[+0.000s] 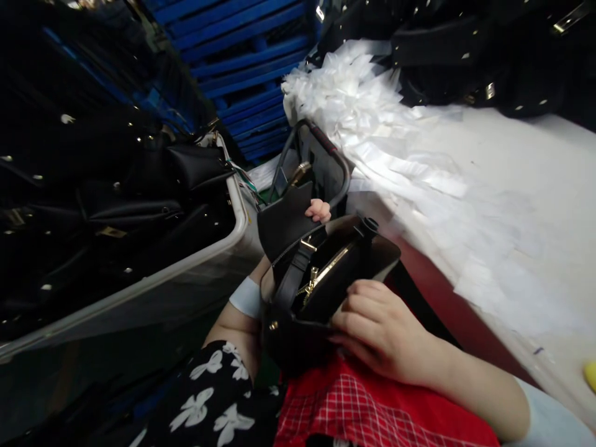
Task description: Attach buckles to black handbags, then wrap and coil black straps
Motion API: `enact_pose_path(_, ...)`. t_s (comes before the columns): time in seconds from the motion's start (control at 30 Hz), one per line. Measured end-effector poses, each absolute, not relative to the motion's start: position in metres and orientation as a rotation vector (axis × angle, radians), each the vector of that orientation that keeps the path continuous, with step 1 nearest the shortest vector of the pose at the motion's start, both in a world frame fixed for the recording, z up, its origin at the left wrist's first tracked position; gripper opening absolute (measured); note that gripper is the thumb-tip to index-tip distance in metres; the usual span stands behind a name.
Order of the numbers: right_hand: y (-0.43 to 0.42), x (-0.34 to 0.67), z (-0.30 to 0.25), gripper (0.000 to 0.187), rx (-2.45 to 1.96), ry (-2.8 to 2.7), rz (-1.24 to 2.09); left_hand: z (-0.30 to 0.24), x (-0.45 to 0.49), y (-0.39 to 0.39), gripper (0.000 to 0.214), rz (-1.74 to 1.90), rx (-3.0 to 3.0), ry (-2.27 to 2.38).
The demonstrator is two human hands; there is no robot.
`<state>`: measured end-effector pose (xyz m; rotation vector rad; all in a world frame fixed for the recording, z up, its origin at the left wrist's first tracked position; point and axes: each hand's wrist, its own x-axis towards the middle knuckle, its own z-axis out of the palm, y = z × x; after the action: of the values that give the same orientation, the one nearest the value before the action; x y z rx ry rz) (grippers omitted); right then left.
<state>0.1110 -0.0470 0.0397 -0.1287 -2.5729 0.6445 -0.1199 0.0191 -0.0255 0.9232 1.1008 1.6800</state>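
Bag, open, mid-frame, over red apron | left hand: fingers bent over its flap, seemingly to keep it back | right hand: fingers grip bag's side, right of middle, perhaps to hold it steady

The white table looks bright, sheets on it blurred; left of it, bags sink into shadow

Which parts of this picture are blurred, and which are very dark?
Head view: white strips smeared by blur; head view: black bags at left sunk in shadow, with small glints; head view: gold zipper on the held bag looks clearer.
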Motion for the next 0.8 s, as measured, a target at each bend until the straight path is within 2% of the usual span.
enact_pose_path(0.1,-0.052,0.118,0.039,0.017,-0.045,-2.580,0.633,-0.012,-0.145,0.034,0.051,1.697,0.933,0.986)
enact_pose_path(0.33,-0.023,0.124,0.025,0.027,-0.302,-2.646,0.689,0.026,-0.167,0.028,0.059,1.664,1.066,0.904)
enact_pose_path(0.53,0.020,0.116,-0.003,0.041,-0.633,-2.413,1.463,0.054,-0.127,-0.001,0.055,2.067,1.253,1.495)
enact_pose_path(0.63,0.047,0.089,-0.019,0.043,-0.801,-2.223,1.700,0.053,-0.090,-0.021,0.053,2.198,1.336,1.622)
enact_pose_path(0.73,0.068,0.059,-0.029,0.044,-0.795,-2.135,1.714,0.039,-0.053,-0.045,0.048,2.075,1.737,1.661)
enact_pose_path(0.8,0.074,0.047,-0.032,0.030,-0.705,-2.192,1.557,0.026,-0.033,-0.061,0.042,1.820,2.035,1.576)
